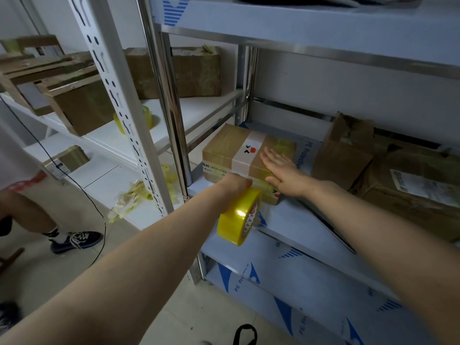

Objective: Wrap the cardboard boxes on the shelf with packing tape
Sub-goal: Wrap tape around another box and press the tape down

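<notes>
With your right hand (283, 173) spread flat on the centre-frame box (229, 150), pull the tape roll (239, 217) your left hand (234, 186) grips taut.

I have free room on the front of the shelf (298, 227), before the taped box (231, 148). A steel post (175, 135) stands close on its left, a torn box (344, 155) near on its right with a bare strip between, and the upper shelf (311, 26) is above.
</notes>
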`<state>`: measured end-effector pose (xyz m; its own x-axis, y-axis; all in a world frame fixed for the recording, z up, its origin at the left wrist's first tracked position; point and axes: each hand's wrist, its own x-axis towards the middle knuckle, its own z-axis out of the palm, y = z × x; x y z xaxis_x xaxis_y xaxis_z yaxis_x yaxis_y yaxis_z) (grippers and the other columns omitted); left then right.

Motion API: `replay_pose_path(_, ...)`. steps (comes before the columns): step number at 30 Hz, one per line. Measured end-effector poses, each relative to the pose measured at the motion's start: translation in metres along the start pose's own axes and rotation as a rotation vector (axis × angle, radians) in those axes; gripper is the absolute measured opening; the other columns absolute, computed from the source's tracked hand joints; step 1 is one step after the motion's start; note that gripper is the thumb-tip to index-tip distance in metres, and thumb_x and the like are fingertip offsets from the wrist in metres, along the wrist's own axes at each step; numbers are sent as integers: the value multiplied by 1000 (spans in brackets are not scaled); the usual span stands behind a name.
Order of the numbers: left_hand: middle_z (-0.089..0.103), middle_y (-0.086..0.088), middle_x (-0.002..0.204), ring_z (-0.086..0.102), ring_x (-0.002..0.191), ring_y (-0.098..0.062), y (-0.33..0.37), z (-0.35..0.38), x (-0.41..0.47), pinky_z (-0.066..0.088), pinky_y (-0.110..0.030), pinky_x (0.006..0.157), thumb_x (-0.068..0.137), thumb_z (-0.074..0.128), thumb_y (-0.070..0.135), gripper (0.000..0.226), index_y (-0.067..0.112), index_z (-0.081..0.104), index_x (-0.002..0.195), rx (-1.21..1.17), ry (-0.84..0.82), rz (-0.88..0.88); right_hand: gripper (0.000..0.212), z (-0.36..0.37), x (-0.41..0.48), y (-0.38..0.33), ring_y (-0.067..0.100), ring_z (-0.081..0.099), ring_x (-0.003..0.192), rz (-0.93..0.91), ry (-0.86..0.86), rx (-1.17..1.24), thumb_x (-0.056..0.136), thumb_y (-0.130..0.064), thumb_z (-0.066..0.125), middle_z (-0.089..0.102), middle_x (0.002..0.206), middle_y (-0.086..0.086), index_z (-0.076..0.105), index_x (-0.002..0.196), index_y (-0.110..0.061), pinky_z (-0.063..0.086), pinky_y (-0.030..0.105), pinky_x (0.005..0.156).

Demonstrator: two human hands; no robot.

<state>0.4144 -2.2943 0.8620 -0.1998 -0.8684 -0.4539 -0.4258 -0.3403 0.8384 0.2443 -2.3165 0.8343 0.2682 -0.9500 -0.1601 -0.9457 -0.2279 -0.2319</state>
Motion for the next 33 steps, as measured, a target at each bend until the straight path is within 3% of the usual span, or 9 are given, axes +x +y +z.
replay_pose_path(6,52,-15,132,52,117,-31,2,0,0,42,-33,91,99,45,14,36,6,46,134,0,3,-11,84,-16,-1,2,10,-10,145,13,-60,210,91,-5,56,-8,159,-5,1,152,-22,-11,19,104)
replay_pose_path(13,55,-14,115,50,95,-22,8,-1,0,41,-30,85,100,44,18,31,5,49,128,6,-24,-8,63,-5,1,-2,12,-5,147,16,56,201,99,-23,45,-1,160,0,11,151,-18,-7,24,112)
replay_pose_path(18,52,-7,85,52,88,-24,9,1,-6,43,-34,86,96,46,18,7,11,49,96,-18,-66,-53,67,-1,3,-2,14,-4,147,40,18,183,97,-18,50,2,160,-2,12,152,-20,-8,32,115)
replay_pose_path(20,55,-8,87,55,84,-24,7,-1,-8,46,-34,84,96,46,15,8,13,48,89,-46,-104,-49,64,-13,-6,-9,16,14,145,80,91,544,90,-5,54,19,157,-6,33,147,-23,18,39,117)
replay_pose_path(22,56,-7,84,56,73,-21,7,-3,-9,49,-30,69,96,46,12,6,14,49,92,-99,-145,-28,50,-20,-20,-21,7,45,120,120,392,942,85,10,46,51,135,-5,61,124,-17,45,27,95)
replay_pose_path(24,58,-6,84,57,69,-19,5,-3,-6,50,-25,55,95,46,11,11,14,50,105,-128,-186,-8,35,-21,-37,-30,0,56,91,191,605,969,86,9,46,65,100,-4,71,93,-13,49,24,86)
replay_pose_path(25,59,-6,84,58,69,-19,5,-3,-5,50,-23,52,95,46,11,13,15,50,107,-131,-211,-4,27,-17,-44,-31,1,56,82,236,599,947,87,4,50,66,89,-4,71,86,-13,48,22,79)
replay_pose_path(29,59,-7,82,60,66,-19,3,8,-2,50,-23,50,96,45,12,7,16,50,96,-150,-275,21,10,6,-63,-28,6,53,68,437,396,999,88,-17,63,64,81,-1,68,96,-13,37,11,49)
replay_pose_path(33,57,-9,80,62,58,-18,3,22,1,53,-26,50,95,45,6,11,15,50,91,-166,-318,62,27,16,-72,-21,10,60,78,409,547,1107,83,-11,72,65,86,1,63,108,-14,46,14,67)
